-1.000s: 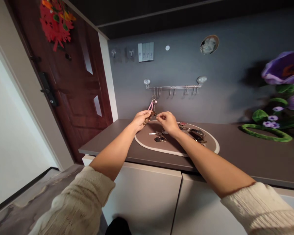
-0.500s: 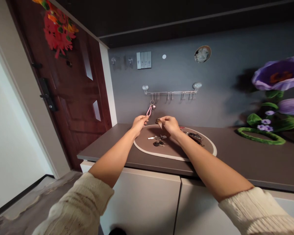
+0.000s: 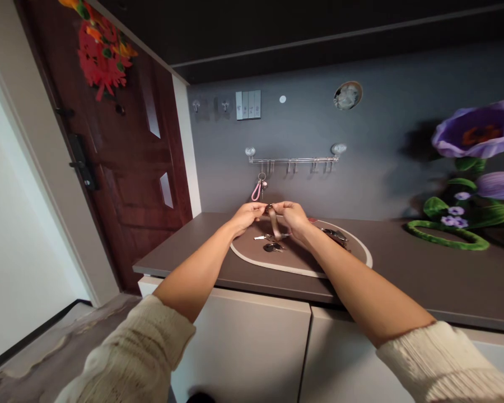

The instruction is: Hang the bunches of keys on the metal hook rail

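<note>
My left hand and my right hand meet above an oval brown mat on the counter. Both pinch the top of a brown key strap, which hangs down between them. Loose keys lie on the mat just below the strap. More keys lie on the mat to the right of my right hand. A pink key loop hangs from the left hook of a wall rail above my hands.
A dark wooden door with a red ornament stands at the left. Purple fabric flowers with a green loop sit at the right end of the dark counter. White cabinet doors are below.
My left hand has let go of the pink loop, which now hangs on the rail, and has come to the brown strap. The strap now dangles between both hands.
</note>
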A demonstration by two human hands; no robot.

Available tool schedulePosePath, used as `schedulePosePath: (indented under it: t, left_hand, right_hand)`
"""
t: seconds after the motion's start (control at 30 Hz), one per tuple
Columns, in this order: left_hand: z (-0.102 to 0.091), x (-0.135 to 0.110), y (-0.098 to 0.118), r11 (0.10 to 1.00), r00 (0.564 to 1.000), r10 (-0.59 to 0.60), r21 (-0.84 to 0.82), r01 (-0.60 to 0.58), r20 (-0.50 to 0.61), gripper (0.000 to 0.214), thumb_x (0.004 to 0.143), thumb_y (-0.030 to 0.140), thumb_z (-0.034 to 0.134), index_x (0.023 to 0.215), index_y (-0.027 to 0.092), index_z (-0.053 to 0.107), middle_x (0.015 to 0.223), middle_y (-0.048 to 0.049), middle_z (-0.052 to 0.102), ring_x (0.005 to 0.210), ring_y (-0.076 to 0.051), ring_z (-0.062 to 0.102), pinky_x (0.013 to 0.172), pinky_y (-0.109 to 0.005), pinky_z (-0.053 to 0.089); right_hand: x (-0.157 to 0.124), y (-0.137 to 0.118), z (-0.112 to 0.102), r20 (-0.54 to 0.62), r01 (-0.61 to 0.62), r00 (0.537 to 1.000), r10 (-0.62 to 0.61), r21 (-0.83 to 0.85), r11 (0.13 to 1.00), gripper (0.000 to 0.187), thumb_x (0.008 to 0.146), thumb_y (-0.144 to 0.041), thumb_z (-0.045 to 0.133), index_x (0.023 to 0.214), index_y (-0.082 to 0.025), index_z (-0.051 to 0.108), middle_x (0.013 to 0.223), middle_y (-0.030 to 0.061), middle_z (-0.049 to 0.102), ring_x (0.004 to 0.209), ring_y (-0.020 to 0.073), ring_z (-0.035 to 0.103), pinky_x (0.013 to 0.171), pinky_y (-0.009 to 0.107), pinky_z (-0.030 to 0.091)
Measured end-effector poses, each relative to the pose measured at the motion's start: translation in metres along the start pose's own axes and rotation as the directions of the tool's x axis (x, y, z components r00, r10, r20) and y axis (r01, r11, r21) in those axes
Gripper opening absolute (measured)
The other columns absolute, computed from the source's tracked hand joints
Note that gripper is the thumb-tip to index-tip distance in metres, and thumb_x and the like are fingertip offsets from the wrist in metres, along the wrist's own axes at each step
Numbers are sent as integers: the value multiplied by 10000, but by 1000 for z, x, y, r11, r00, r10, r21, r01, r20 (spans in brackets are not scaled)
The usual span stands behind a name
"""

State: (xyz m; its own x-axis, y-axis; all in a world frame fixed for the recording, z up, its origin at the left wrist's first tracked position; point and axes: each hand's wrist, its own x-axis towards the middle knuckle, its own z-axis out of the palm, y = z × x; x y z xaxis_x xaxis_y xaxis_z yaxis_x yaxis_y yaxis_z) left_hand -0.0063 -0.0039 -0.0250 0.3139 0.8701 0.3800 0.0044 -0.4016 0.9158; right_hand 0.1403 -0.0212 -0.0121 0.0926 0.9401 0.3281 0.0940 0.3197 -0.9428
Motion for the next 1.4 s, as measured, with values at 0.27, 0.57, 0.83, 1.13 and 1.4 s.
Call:
schedulePosePath:
  t: [0.27,0.57,0.83,1.13,1.4]
  left_hand:
    - [4,-6,6,968,991,132,216,-126,-15,416,645,344,669,986,120,589,966,-82,622,822,-121,541,764,-253,415]
    - [12,-6,6,971,993,118,212,-108,-32,240,689,137,550,923,104,593,826,-46,638,720,-105,567,704,-236,432]
    - [6,0,6,987,994,-43,-158,27,-103,142,714,136,540,842,107,593,661,-33,634,509,-65,526,569,-209,403]
    - [6,-5,5,999,1000,-8,-33,8,-16,330,655,257,658,964,142,633,870,-60,664,693,-104,578,701,-247,425]
    - [8,-5,9,994,983,110,3,-111,-149,324,601,392,682,771,116,665,638,-11,611,576,-86,498,608,-234,391]
  right_hand:
    - [4,-4,-6,33,168,986,-166,-284,944,143,681,-305,602,684,-165,629,677,14,638,618,114,543,630,237,397]
    - [-2,-13,-7,138,382,911,-388,-634,672,157,755,-314,546,708,-220,662,758,17,670,770,164,534,745,298,319]
    - [4,-9,-8,115,405,899,-423,-587,701,196,790,-306,485,791,-200,650,792,25,657,770,157,516,726,279,337]
    - [11,-2,-9,27,347,930,-367,-398,849,181,762,-312,498,722,-159,588,727,25,625,660,127,518,650,249,375]
    - [5,-2,-2,54,348,938,-344,-131,928,165,679,-306,585,743,-154,586,748,23,620,682,123,539,698,264,405]
